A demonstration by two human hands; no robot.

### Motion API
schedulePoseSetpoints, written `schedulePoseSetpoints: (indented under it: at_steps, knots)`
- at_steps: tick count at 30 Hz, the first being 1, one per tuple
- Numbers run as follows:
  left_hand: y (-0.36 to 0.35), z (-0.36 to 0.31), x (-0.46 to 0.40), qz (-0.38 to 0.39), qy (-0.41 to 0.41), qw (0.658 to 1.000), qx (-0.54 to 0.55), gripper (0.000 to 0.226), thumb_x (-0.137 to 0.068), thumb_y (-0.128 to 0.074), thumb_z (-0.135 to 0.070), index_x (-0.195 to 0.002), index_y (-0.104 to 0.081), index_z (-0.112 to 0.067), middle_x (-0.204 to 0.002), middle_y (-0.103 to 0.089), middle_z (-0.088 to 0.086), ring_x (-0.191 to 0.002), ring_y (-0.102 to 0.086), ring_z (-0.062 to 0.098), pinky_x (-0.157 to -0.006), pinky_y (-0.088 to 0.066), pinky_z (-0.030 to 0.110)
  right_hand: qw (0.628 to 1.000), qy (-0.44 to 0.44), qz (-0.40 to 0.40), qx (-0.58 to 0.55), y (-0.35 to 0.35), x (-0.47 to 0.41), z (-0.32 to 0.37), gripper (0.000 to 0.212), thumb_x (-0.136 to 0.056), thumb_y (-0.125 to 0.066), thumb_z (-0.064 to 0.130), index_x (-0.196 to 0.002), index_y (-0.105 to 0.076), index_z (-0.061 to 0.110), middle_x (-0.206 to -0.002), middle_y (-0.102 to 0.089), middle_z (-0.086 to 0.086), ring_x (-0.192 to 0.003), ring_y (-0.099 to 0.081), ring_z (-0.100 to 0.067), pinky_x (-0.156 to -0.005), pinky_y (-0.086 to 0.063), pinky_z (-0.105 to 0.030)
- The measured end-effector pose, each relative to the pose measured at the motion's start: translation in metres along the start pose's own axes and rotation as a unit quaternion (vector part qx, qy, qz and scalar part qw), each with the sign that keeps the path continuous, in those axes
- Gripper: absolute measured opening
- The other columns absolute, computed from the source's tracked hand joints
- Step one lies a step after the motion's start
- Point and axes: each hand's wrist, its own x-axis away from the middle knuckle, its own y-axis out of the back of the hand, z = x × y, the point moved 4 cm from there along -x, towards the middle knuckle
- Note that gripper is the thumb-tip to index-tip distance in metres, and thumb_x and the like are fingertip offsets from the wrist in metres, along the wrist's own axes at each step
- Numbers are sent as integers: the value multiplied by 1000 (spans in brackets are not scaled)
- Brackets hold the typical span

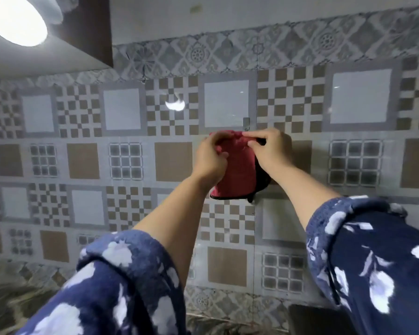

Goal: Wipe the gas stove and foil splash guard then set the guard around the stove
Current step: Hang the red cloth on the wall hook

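A red cloth with a black edge hangs against the tiled wall, just below a small metal hook. My left hand grips the cloth's upper left part. My right hand pinches its top right corner close to the hook. Both arms reach up in blue floral sleeves. The stove and the foil splash guard are out of view.
A patterned tile wall fills the view. A bright round lamp sits under a cabinet at the top left. A marbled counter shows at the bottom left, and a dark object sits at the bottom right.
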Motion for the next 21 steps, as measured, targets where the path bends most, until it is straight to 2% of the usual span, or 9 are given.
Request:
schedulePoseSetpoints:
  at_steps: [3, 6, 9, 13, 15, 17, 19, 21]
  knots:
    - [-13, -7, -45, -31, -40, 997, -53, 54, -83, -43, 16, -124, -59, -17, -122, -51, 1, -103, -47, 8, -98, -35, 15, 998, 18, -52, -4, -7, -45, -7, 25, -89, -61, 12, -107, -73, 24, -117, -68, -5, -110, -61, -22, -95, -46, -27]
    - [-26, 1, -77, -16, -44, 992, -118, 56, -86, -43, 12, -133, -53, -16, -131, -43, 8, -113, -46, 13, -92, -25, 7, 998, 27, -56, 29, -20, -68, -17, 26, -91, -57, 13, -109, -71, 25, -121, -62, -5, -110, -59, -23, -91, -45, -28]
    - [-38, 22, -83, 10, -27, 989, -148, 57, -88, -41, 8, -138, -48, -17, -136, -42, 9, -124, -45, 21, -98, -28, 14, 996, 40, -64, 50, -33, -62, -32, 27, -91, -56, 13, -111, -71, 24, -118, -60, -5, -107, -58, -23, -89, -45, -30]
    - [-49, 41, -62, 28, -33, 996, -84, 47, -93, -43, 1, -136, -50, -15, -134, -55, 4, -123, -50, 17, -94, -31, 13, 996, 23, -88, 10, -43, -48, -44, 28, -90, -54, 13, -112, -69, 23, -115, -67, -5, -106, -61, -25, -92, -49, -37]
    - [-55, 44, -51, 26, -21, 999, -41, 42, -96, -39, -6, -136, -50, -15, -128, -59, 5, -116, -55, 18, -92, -39, 14, 997, -9, -72, 2, -49, -40, -45, 34, -92, -50, 15, -121, -63, 27, -122, -65, -6, -112, -59, -26, -96, -48, -40]
    - [-56, 46, -38, 12, 19, 1000, 11, 39, -99, -36, -11, -136, -50, -13, -116, -61, 2, -97, -59, 13, -73, -45, 6, 996, -56, -60, -18, -54, -26, -45, 38, -97, -42, 22, -131, -54, 33, -133, -58, -1, -119, -54, -24, -99, -41, -32]
    - [-56, 50, -23, 14, 59, 997, 55, 39, -99, -35, -11, -136, -50, -12, -112, -65, 6, -79, -58, 9, -61, -47, 7, 995, -86, -46, -8, -56, -6, -45, 38, -101, -34, 29, -136, -47, 39, -136, -53, 2, -120, -52, -21, -90, -35, -24]
    - [-52, 53, -7, 28, 88, 994, 58, 41, -98, -35, -10, -137, -47, -16, -102, -67, 8, -67, -56, 6, -54, -45, 8, 996, -84, -22, 33, -55, 15, -43, 41, -102, -31, 24, -139, -42, 36, -137, -50, -2, -119, -50, -23, -89, -36, -23]
